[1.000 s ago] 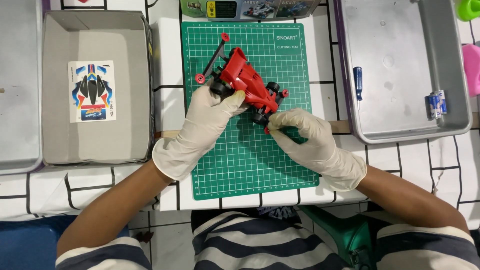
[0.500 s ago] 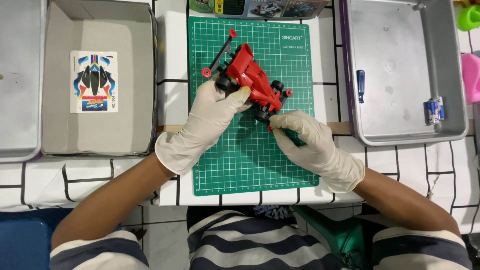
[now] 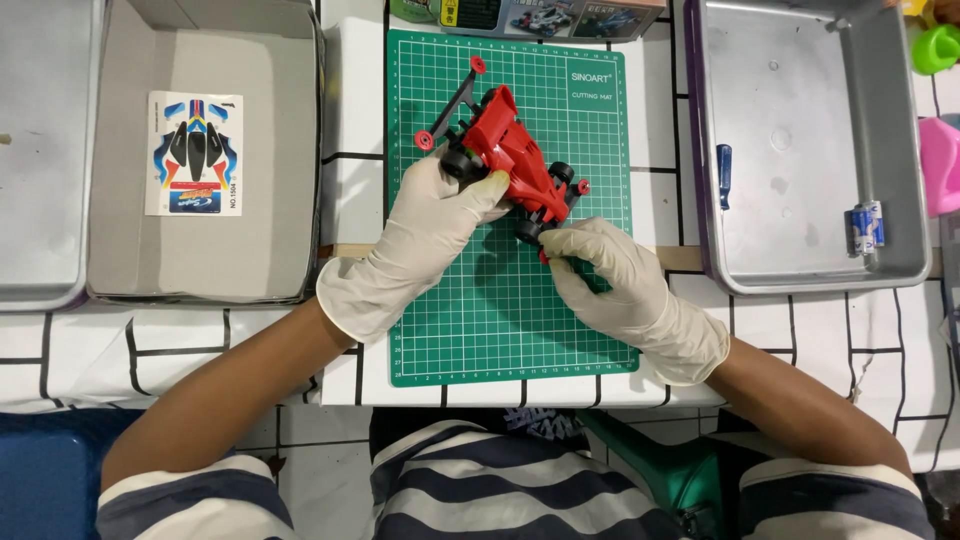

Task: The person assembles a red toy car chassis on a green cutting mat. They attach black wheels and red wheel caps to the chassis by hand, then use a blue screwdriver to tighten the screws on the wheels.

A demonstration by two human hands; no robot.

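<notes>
Gripping the red car (image 3: 512,160) at its rear wheels, the left hand (image 3: 430,222) has its gloved fingers curled around the near side of the body, thumb tucked under by a black tyre. The right hand (image 3: 610,270) pinches the car's front end between thumb and forefinger, right at the small red part beside the front wheel; the other fingers are folded in against the palm. Compared with a second ago, both hands and the car sit much as they did on the green mat (image 3: 510,320), the car lying at the same slant with its black rear bar and red rollers pointing up and left. What has moved slightly is the right hand's grip: the fingertips seem drawn in tighter to the nose of the car, which to me reads as fine work on the front rather than any repositioning of the whole model.

Further out, a grey box (image 3: 290,230) on the left holds a sticker sheet (image 3: 195,153), well apart from the hands. On the right, a metal tray (image 3: 800,240) holds a blue screwdriver (image 3: 724,176) and two batteries (image 3: 866,226). Kit boxes (image 3: 530,15) lie just past the mat's far edge.
</notes>
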